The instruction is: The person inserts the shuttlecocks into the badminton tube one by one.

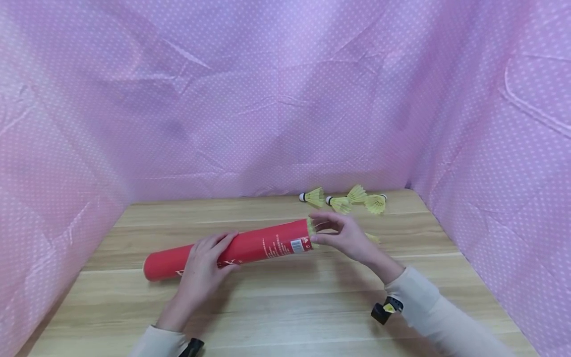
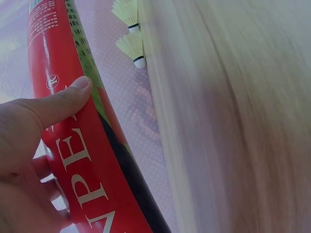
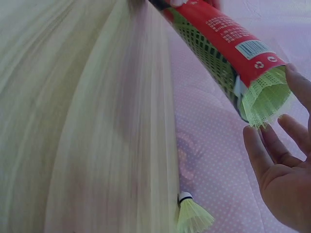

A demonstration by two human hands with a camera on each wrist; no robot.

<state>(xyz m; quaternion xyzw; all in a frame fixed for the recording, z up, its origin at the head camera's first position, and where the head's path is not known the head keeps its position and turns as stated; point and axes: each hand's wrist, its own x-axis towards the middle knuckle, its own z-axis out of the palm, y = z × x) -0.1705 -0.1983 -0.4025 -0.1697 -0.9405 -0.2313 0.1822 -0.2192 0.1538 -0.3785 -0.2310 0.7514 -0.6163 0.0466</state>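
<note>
A long red shuttlecock tube [image 1: 263, 243] is held raised and tilted over the table, its right end higher. My left hand [image 1: 205, 263] grips it left of its middle; in the left wrist view the thumb [image 2: 65, 102] lies across the printed side. From the tube's right mouth sticks the net skirt of a yellow shuttlecock [image 3: 265, 99], its cork hidden inside. My right hand [image 1: 341, 235] is at that mouth, thumb and fingertips on opposite sides of the skirt's rim. How firmly they pinch is hard to see.
Several yellow shuttlecocks lie at the table's back right, among them one on the left [image 1: 314, 197] and one at the right end [image 1: 376, 203]. Another shuttlecock [image 1: 372, 238] is partly hidden behind my right wrist. Pink dotted cloth [image 1: 276, 124] encloses the wooden table [image 1: 285, 317] at back and sides.
</note>
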